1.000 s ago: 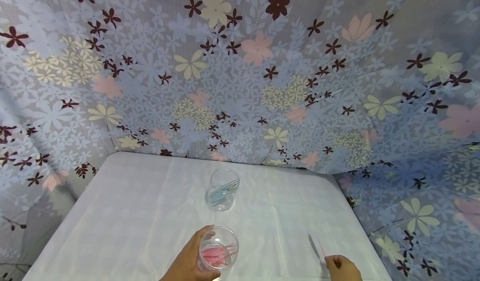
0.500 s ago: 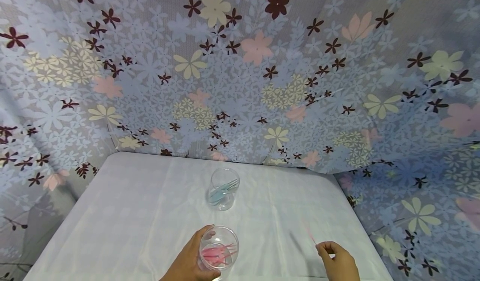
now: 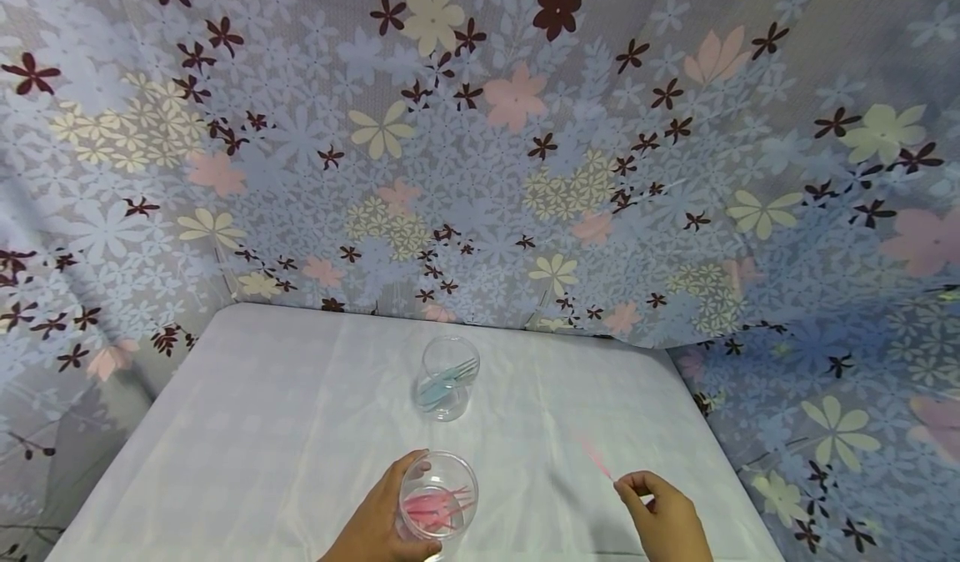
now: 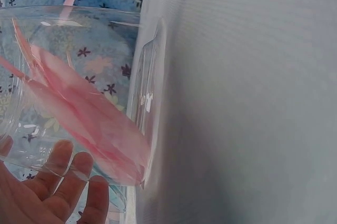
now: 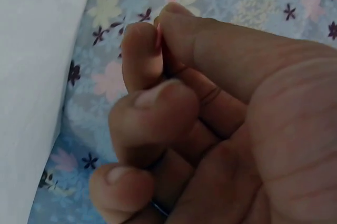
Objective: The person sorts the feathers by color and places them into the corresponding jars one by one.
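Observation:
A clear plastic cup [image 3: 437, 487] near the table's front edge holds several pink plastic forks [image 4: 89, 113], tines up and leaning. My left hand [image 3: 386, 516] grips this cup from its left side, thumb low at the front and fingers round the far side. To the right, my right hand [image 3: 667, 516] pinches a slim pink plastic fork [image 3: 596, 459] between thumb and forefinger. That fork points away and to the left, its far end blurred. In the right wrist view the other fingers [image 5: 152, 116] curl in toward the palm.
Behind the left-hand cup stands another clear cup [image 3: 448, 353] with teal forks [image 3: 447, 383] leaning in it. A white cloth covers the table [image 3: 247, 429]. Flowered fabric [image 3: 480, 145] hangs close behind the table and at both sides.
My right hand has moved left, and slightly up from its first place, bringing the pink fork toward the cups. The left hand and both cups have kept their places.

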Available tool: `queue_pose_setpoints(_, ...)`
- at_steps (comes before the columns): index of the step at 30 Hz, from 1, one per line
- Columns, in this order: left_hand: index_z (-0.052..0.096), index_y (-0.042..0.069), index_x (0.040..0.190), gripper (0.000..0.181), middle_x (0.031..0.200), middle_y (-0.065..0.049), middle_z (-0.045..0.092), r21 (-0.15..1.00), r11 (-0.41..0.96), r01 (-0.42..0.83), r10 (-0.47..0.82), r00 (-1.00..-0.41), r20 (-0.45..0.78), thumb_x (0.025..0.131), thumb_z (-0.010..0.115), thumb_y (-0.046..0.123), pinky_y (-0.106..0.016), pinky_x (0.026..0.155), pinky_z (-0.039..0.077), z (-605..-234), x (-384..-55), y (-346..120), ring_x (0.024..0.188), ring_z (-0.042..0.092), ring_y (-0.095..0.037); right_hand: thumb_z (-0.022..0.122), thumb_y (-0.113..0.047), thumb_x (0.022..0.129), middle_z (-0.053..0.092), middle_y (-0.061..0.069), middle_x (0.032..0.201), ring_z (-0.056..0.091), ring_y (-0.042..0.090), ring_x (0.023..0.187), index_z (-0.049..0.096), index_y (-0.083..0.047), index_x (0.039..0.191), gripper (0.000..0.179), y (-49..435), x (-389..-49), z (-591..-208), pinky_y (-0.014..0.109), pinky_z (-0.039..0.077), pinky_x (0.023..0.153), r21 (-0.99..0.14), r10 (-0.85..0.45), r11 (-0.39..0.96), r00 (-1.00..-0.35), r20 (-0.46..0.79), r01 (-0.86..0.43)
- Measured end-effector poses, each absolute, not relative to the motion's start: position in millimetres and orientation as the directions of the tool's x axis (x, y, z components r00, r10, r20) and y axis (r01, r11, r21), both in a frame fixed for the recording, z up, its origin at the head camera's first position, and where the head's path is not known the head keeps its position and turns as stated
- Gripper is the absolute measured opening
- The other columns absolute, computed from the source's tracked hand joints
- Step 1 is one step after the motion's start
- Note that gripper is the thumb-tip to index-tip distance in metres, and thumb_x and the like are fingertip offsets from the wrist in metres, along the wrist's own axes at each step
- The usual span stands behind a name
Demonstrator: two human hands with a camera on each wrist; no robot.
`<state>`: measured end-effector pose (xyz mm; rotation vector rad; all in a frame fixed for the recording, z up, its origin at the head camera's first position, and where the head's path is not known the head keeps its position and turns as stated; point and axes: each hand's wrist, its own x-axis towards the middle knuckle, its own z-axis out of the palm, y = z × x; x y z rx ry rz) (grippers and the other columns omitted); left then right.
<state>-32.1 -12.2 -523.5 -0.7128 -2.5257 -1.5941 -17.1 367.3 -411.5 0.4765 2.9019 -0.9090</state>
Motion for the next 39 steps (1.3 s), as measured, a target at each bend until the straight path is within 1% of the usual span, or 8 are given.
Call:
queue_pose_setpoints(1,0.032,0.024,0.152,0.107,0.136,-0.001,0.055,0.841,0.351,0.412,0.343,-0.892,0.294,0.065,0.093,0.039,-0.038,0.098,0.053,-522.9,-32.0,-12.0,0.114,0.059,-0.019,0.063,-0.045,0.098,0.069,-0.002,0.085,0.052,0.016,0.068,0.071,-0.009,0.104,0.038,364.5,-17.3,-411.0,0.031,0.043,0.058,-0.555,0.265,0.775,-0.953,-0.149,0.302)
queue_pose_setpoints(6,0.033,0.025,0.152,0.107,0.137,-0.001,0.054,0.852,0.344,0.396,0.341,-0.897,0.279,0.065,0.093,0.038,-0.037,0.098,0.052,-521.7,-31.7,-11.7,0.114,0.058,-0.018,0.066,-0.04,0.096,0.068,-0.004,0.083,0.048,0.016,0.062,0.072,-0.012,0.101,0.028,345.6,-19.9,-406.9,0.029,0.041,0.053,-0.584,0.239,0.771,-0.965,-0.106,0.254)
queue_pose_setpoints(8,0.032,0.025,0.152,0.106,0.137,-0.002,0.054,0.852,0.34,0.399,0.343,-0.896,0.283,0.065,0.093,0.038,-0.038,0.098,0.052,-522.6,-31.6,-11.9,0.114,0.059,-0.019,0.07,-0.029,0.095,0.069,-0.005,0.083,0.048,0.015,0.06,0.074,-0.015,0.099,0.015,337.8,-20.5,-404.2,0.028,0.041,0.052,-0.598,0.229,0.769,-0.97,-0.075,0.228)
queue_pose_setpoints(11,0.032,0.027,0.152,0.107,0.137,-0.002,0.055,0.853,0.334,0.401,0.343,-0.895,0.286,0.065,0.093,0.039,-0.038,0.098,0.052,-524.0,-31.5,-11.9,0.114,0.059,-0.02,0.074,-0.025,0.092,0.07,-0.007,0.085,0.048,0.013,0.058,0.077,-0.018,0.098,0.009,327.9,-21.3,-400.3,0.027,0.041,0.051,-0.621,0.208,0.765,-0.978,-0.012,0.17)
queue_pose_setpoints(19,0.033,0.026,0.152,0.107,0.137,0.003,0.054,0.848,0.344,0.404,0.338,-0.895,0.289,0.065,0.093,0.039,-0.037,0.097,0.053,-523.0,-31.3,-12.2,0.114,0.057,-0.012,0.076,-0.017,0.09,0.067,-0.012,0.084,0.043,0.009,0.054,0.076,-0.027,0.092,0.01,307.7,-22.4,-390.6,0.024,0.041,0.052,-0.61,0.094,0.792,-0.988,0.125,-0.001)
queue_pose_setpoints(28,0.032,0.025,0.152,0.106,0.136,-0.005,0.055,0.834,0.34,0.435,0.35,-0.881,0.317,0.066,0.092,0.039,-0.04,0.096,0.054,-524.8,-31.5,-11.3,0.114,0.06,-0.022,0.075,-0.021,0.091,0.062,-0.019,0.084,0.043,0.006,0.056,0.075,-0.034,0.089,0.012,286.3,-25.1,-386.8,0.022,0.042,0.054,-0.638,-0.012,0.767,-0.995,0.103,-0.075)
queue_pose_setpoints(35,0.03,0.031,0.153,0.106,0.138,0.006,0.051,0.856,0.349,0.383,0.347,-0.901,0.262,0.067,0.091,0.043,-0.038,0.096,0.053,-524.6,-32.6,-12.7,0.115,0.056,-0.011,0.073,-0.03,0.091,0.064,-0.018,0.085,0.047,0.005,0.059,0.075,-0.032,0.09,0.004,272.0,-26.5,-386.4,0.022,0.044,0.055,-0.686,-0.128,0.707,-0.985,0.117,-0.173)
queue_pose_setpoints(39,0.031,0.029,0.153,0.106,0.138,0.006,0.051,0.865,0.339,0.371,0.348,-0.903,0.251,0.067,0.091,0.043,-0.037,0.096,0.053,-523.7,-32.9,-14.3,0.114,0.056,-0.01,0.07,-0.036,0.093,0.064,-0.017,0.085,0.047,0.002,0.059,0.075,-0.031,0.091,0.007,264.7,-27.3,-387.4,0.021,0.045,0.055,-0.684,-0.198,0.697,-0.975,0.103,-0.214)
